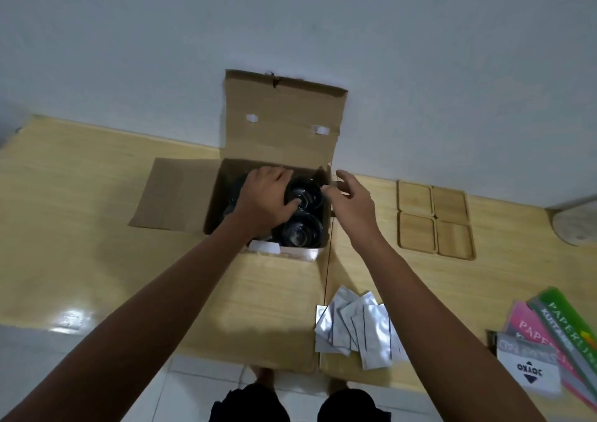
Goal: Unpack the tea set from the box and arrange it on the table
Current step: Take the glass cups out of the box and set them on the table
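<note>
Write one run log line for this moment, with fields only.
stage: unpacking | left hand: inside box, on dark glassware | right hand: open, at box right wall | coasters: four on table

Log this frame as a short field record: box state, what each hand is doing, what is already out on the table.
box: cardboard box on the table, flaps open, rear flap upright
contents: dark glass pieces visible inside, blurred
left hand: inside the box, fingers on a dark piece; grip unclear
right hand: at the box's right edge, open, holding nothing visible
already out: four wooden coasters in a two-by-two block, right of box
other items: silver sachets near front edge; booklets at far right
</note>
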